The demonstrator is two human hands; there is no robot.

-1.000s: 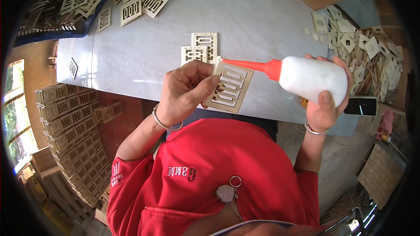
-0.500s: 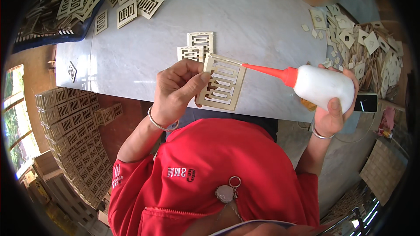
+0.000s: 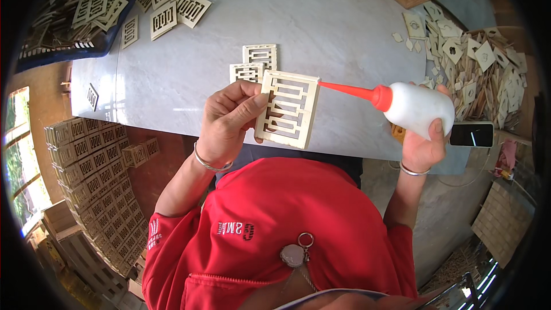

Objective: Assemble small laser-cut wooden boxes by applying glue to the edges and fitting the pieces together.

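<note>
A pale wooden fretwork panel (image 3: pixel 310 116), cut through with a pattern of slots, is pinched along its left side by my left hand (image 3: pixel 228 116). My right hand (image 3: pixel 426 148) wraps round a white squeeze bottle (image 3: pixel 414 107) with a long red nozzle (image 3: pixel 351 90). The bottle lies almost level, and its nozzle tip meets the panel's upper right corner. A whitish line shows along the panel's top edge. Just beyond my left hand, two similar panels (image 3: pixel 261 53) lie overlapping on the table.
A blue basket (image 3: pixel 106 46) heaped with panels stands far left, with several loose panels (image 3: pixel 163 20) beside it. Thin cut-out scraps (image 3: pixel 485 57) pile up at right, near a phone (image 3: pixel 472 134). Stacked wooden boxes (image 3: pixel 94 172) rise at lower left of the marble-look table (image 3: pixel 189 69).
The nozzle tip remains at the panel's upper right corner, while my right hand and the bottle have shifted slightly left. A person's blurred arm at the far right has left the view.
</note>
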